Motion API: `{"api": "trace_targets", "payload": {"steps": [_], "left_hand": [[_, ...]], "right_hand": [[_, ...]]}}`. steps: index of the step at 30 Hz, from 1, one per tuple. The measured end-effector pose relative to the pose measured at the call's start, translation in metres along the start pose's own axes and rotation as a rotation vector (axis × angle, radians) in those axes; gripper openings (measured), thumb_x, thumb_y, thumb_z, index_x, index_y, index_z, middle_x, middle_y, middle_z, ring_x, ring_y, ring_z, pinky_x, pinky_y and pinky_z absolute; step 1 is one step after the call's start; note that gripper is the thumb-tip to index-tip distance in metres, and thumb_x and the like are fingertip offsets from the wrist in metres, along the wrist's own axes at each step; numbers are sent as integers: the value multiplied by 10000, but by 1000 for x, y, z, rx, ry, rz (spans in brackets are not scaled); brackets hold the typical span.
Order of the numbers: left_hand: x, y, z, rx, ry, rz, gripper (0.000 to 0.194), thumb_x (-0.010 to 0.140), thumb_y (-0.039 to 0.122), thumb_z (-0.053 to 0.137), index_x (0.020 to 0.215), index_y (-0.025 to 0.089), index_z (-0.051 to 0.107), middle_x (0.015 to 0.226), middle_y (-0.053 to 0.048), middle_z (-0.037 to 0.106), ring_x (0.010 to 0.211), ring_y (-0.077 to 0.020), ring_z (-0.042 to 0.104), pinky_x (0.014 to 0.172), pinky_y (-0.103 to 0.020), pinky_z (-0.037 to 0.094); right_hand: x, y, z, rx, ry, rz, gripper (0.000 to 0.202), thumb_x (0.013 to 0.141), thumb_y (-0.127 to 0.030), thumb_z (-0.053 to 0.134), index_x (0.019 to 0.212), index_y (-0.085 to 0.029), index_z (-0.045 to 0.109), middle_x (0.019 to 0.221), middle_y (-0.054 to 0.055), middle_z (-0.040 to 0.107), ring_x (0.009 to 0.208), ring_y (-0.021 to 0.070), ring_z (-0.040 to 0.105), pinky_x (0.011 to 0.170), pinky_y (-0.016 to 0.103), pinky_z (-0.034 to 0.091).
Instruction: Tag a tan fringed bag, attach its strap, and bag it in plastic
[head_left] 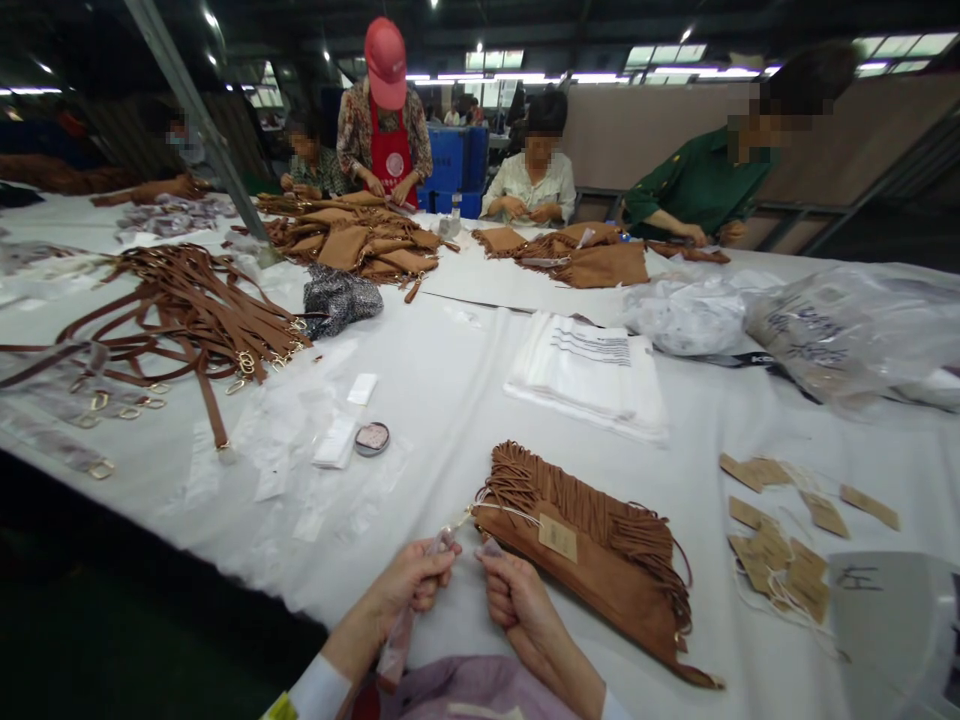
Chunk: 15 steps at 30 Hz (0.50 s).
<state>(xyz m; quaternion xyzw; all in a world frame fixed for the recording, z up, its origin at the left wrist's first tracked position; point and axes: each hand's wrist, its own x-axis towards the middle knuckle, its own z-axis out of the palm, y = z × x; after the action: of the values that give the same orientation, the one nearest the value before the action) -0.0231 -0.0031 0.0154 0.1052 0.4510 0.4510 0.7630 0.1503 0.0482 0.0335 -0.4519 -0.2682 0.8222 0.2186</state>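
My left hand is closed on a brown strap wrapped in clear plastic, which hangs below the fist towards my lap. My right hand is closed too, its thumb and finger pinching a small end of plastic wrapping; whether strap lies inside that end I cannot tell. Just beyond my hands lies a brown fringed bag, flat on the table. A kraft paper tag on a white cord rests on it. A gold clasp sits between the bag's near corner and my left fingers.
Brown straps with gold clips are heaped at left. A small round tin, white plastic bags and loose kraft tags lie around. A clear plastic container stands near right. Several co-workers handle brown bags across the table.
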Motion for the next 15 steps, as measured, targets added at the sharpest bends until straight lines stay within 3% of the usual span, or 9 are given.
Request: {"api": "trace_targets", "payload": {"steps": [4,12,15], "left_hand": [[5,-1,-5,-35,9,-23,435,591,363,845,867,118,615,558,45,573,312,23,198,331,-158,39],[1,11,-14,-197,-117,-151,353,873,413,571,932,77,663,697,-58,640,341,17,219,326,-143,88],[2,8,-15,-99,-35,-90,415,850,483,575,928,83,655,748,-83,664,366,-3,306,345,-147,171]], "right_hand": [[-1,-5,-7,-18,26,-10,318,598,-349,720,785,-175,531,445,-165,181,394,14,53,379,186,39],[0,-3,-10,-43,123,-40,236,625,-336,655,739,-180,519,431,-160,204,377,17,68,372,190,42],[-2,-6,-10,-38,100,-8,221,616,-315,643,743,-179,525,431,-155,227,374,18,88,375,183,51]]}}
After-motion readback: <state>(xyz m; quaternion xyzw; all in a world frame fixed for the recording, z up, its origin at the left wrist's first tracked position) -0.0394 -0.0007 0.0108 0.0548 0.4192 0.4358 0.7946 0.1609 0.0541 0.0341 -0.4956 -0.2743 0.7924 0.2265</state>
